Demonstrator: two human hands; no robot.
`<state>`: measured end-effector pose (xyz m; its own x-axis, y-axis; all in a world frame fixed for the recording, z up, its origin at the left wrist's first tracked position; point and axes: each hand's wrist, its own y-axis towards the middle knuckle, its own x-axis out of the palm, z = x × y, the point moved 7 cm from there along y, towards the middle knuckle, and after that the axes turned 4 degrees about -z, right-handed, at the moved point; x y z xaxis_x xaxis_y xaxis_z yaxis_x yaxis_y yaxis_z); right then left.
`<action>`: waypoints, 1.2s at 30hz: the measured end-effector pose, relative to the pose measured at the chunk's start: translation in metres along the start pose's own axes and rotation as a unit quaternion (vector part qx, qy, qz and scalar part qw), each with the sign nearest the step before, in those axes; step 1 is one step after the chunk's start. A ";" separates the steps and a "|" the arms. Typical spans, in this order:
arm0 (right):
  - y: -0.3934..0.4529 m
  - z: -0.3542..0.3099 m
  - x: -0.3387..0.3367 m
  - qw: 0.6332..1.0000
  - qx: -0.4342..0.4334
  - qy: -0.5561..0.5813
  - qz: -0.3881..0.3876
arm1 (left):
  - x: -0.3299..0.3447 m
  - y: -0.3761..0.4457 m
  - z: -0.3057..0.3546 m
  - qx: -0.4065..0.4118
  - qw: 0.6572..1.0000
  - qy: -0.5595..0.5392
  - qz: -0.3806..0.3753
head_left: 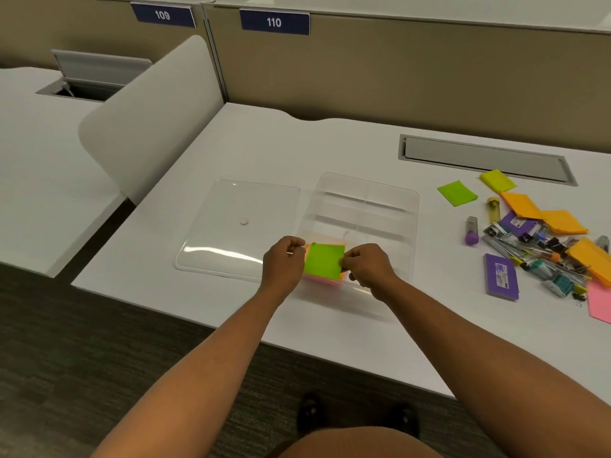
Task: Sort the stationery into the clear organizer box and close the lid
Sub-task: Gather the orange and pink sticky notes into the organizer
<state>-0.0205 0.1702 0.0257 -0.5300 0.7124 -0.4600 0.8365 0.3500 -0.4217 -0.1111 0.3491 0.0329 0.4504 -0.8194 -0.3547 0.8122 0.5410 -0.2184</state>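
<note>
Both hands hold a green sticky-note pad (324,261) over the near left compartment of the clear organizer box (410,206) on the white counter (264,143): the left hand (283,263) pinches its left edge, the right hand (367,268) its right edge, fingers closed on it. The detached lid (231,226) lies flat just left of the box; remaining stationery (535,242) lies scattered to the right.

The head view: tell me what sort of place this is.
Most likely an open-plan office: numbered partition signs "109" and "110", a white desk with a cable hatch, and a divider screen.
</note>
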 end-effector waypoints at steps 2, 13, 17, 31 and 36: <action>0.001 -0.003 0.000 0.998 -0.013 -0.059 0.006 | 0.000 0.001 0.001 0.000 1.000 0.001 0.002; -0.002 -0.001 -0.006 0.988 -0.029 -0.140 0.055 | 0.001 0.000 0.004 0.008 1.000 -0.010 -0.010; 0.003 -0.001 -0.004 0.992 -0.028 -0.114 0.052 | -0.003 0.001 0.003 0.008 1.000 -0.023 -0.005; -0.014 0.007 -0.030 0.985 -0.043 -0.117 0.123 | 0.038 0.007 0.031 0.044 0.997 0.002 -0.068; -0.034 0.032 -0.069 0.985 -0.028 -0.053 0.162 | 0.096 0.001 0.059 0.078 0.989 0.008 -0.128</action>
<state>-0.0167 0.0900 0.0465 -0.2439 0.7250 -0.6441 0.9687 0.1500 -0.1979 -0.0453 0.2599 0.0520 0.2176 -0.9219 -0.3206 0.9465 0.2795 -0.1613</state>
